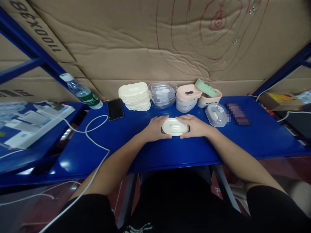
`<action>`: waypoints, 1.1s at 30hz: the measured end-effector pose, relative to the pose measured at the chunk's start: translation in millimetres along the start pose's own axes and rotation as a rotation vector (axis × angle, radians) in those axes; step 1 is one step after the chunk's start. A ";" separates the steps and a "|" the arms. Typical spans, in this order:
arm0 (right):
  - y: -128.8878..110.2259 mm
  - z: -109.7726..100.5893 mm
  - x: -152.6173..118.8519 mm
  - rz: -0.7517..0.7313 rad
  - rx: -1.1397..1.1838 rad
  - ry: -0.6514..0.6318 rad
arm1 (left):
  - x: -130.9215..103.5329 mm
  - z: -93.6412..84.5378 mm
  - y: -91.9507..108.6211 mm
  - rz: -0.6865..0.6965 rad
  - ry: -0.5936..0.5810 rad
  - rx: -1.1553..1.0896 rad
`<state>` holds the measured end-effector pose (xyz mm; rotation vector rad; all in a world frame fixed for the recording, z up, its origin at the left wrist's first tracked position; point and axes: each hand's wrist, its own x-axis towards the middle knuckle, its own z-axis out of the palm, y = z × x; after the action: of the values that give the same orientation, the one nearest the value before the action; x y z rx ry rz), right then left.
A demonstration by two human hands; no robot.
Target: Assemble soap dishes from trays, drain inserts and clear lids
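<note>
I hold the cream oval box between both hands, at the near middle part of the tabletop; whether its base rests on the surface or sits slightly above it, I cannot tell. My left hand is curled around one end and my right hand around the other, fingers along the far edge, thumbs along the near edge. A dark edge shows at each end, beside my palms. Material: presumably thin moulded plastic, so I rate the box as light and fairly stiff, with little give at the rounded corners. Surface: smooth and glossy, therefore likely slippery under damp fingers. Fragility: probably low, although excessive squeezing could flex the walls or mark the top. Recommended hold: the two rounded ends, with even, moderate pressure from both sides; the raised oval top gives fingertips less purchase than the rim. Behind it stand the cream stack and the clear containers, both apart from my hands.
</note>
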<state>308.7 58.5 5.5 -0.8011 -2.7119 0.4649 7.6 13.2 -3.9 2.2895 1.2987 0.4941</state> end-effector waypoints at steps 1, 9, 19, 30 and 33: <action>-1.0 -0.2 0.7 -0.004 0.000 -0.007 | 0.4 0.2 1.2 -0.015 -0.013 0.041; -10.2 -11.3 -0.7 -0.010 0.020 0.074 | 1.5 0.0 8.2 -0.038 -0.054 0.137; 47.6 -121.3 -10.9 0.508 -0.460 0.653 | 1.4 4.3 11.3 -0.017 -0.057 0.128; 60.0 -114.4 -3.5 0.600 -0.553 0.746 | 0.3 9.1 14.8 0.014 -0.059 0.125; 37.6 -111.2 -10.6 0.449 -0.480 1.014 | -0.4 7.2 15.1 0.010 -0.058 0.103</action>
<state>373.7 107.4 90.8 -1.3111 -1.6795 -0.4483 21.8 4.5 -1.6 2.3774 1.3127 0.3689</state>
